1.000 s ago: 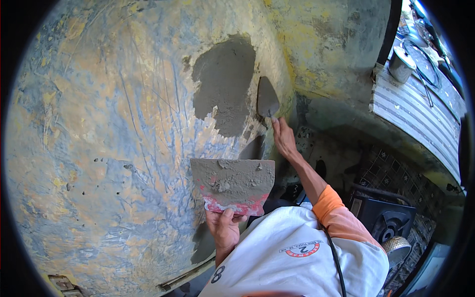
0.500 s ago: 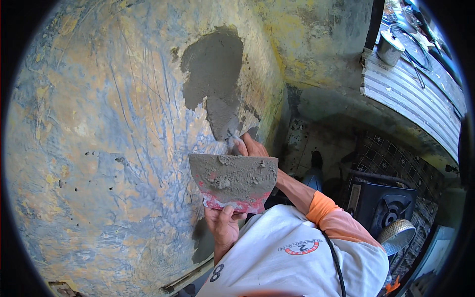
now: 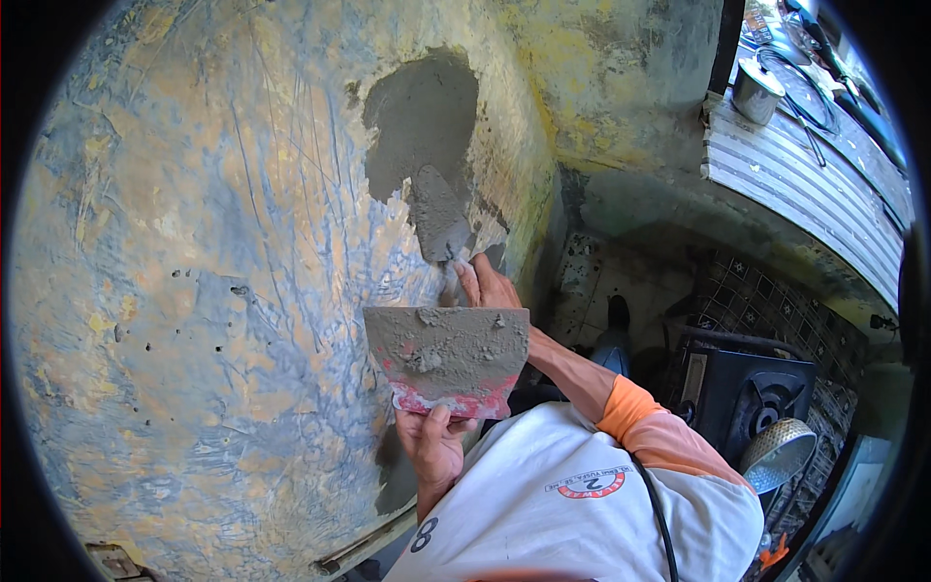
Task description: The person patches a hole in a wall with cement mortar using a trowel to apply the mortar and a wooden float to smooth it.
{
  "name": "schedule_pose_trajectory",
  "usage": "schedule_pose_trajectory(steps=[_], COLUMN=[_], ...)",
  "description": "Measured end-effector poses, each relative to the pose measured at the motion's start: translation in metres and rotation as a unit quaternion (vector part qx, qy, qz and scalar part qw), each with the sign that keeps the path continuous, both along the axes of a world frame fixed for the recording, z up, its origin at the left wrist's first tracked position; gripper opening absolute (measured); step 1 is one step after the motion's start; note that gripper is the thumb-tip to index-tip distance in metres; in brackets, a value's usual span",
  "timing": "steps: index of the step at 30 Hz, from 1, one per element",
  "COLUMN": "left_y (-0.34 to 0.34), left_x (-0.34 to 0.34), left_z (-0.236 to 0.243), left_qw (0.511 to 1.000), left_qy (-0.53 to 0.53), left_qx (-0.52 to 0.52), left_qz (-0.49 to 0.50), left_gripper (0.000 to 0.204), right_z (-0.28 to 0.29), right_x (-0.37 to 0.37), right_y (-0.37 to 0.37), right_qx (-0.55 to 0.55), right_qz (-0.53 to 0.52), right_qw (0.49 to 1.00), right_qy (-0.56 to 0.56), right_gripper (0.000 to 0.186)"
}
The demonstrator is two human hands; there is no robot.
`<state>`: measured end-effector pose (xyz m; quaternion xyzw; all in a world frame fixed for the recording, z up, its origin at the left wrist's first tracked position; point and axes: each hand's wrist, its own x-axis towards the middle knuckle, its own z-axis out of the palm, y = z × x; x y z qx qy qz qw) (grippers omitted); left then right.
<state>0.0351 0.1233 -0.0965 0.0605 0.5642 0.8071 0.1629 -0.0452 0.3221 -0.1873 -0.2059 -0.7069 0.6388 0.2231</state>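
My left hand [image 3: 433, 448] grips the lower edge of a red, flared plastic scoop [image 3: 485, 403], its thumb on the near face. Grey wet mortar [image 3: 451, 349] coats most of that face, with lumps in the middle. Beyond the scoop, my right hand [image 3: 493, 287] is closed on a pointing trowel [image 3: 441, 215], whose handle is mostly hidden by the fingers. The trowel's mortar-smeared blade points up the wall, over the lower part of a dark, damp mortar patch [image 3: 422, 121]. Whether the blade presses on the patch I cannot tell.
The worn, scratched wall [image 3: 194, 339] fills the left side and meets another wall in a corner. At right are a black gas stove [image 3: 752, 403] and a dimpled metal bowl [image 3: 779, 454]. A corrugated ledge [image 3: 776, 170] at upper right carries a lidded pot [image 3: 756, 94] and cables.
The trowel blade now shows as a distinct mortar-covered shape, a little higher against the patch. The scoop has shifted slightly left, still in my left hand.
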Motion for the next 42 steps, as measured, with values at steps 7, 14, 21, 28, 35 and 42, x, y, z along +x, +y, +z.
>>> schedule_pose_trajectory(steps=[7,14,21,28,35,42], left_y=[-0.018,-0.005,0.005,0.007,0.007,-0.006], left_x=[0.005,0.004,-0.006,0.004,-0.002,-0.004], left_z=[-0.003,0.006,0.007,0.006,0.024,0.018], left_qw=[1.0,0.998,0.994,0.985,0.999,1.0], left_qy=[0.018,-0.042,-0.065,-0.1,-0.047,-0.015], left_qx=[-0.004,0.015,0.057,0.089,0.017,-0.002], left_qz=[0.022,0.034,-0.06,-0.108,0.008,0.022], left_gripper=[0.052,0.051,0.053,0.059,0.054,0.058], right_z=[0.007,0.012,-0.012,-0.07,-0.097,-0.031], right_x=[0.022,0.058,0.057,0.058,0.061,0.014], right_y=[0.016,0.086,0.08,0.084,0.08,0.064], right_qx=[0.05,0.277,0.324,0.273,0.121,0.02], right_qz=[0.082,0.001,0.024,-0.063,-0.119,-0.059], right_qw=[0.995,0.95,0.899,0.931,0.983,0.995], right_qy=[0.022,0.145,0.293,0.233,0.07,0.072], right_gripper=[0.046,0.033,0.046,0.045,0.033,0.036])
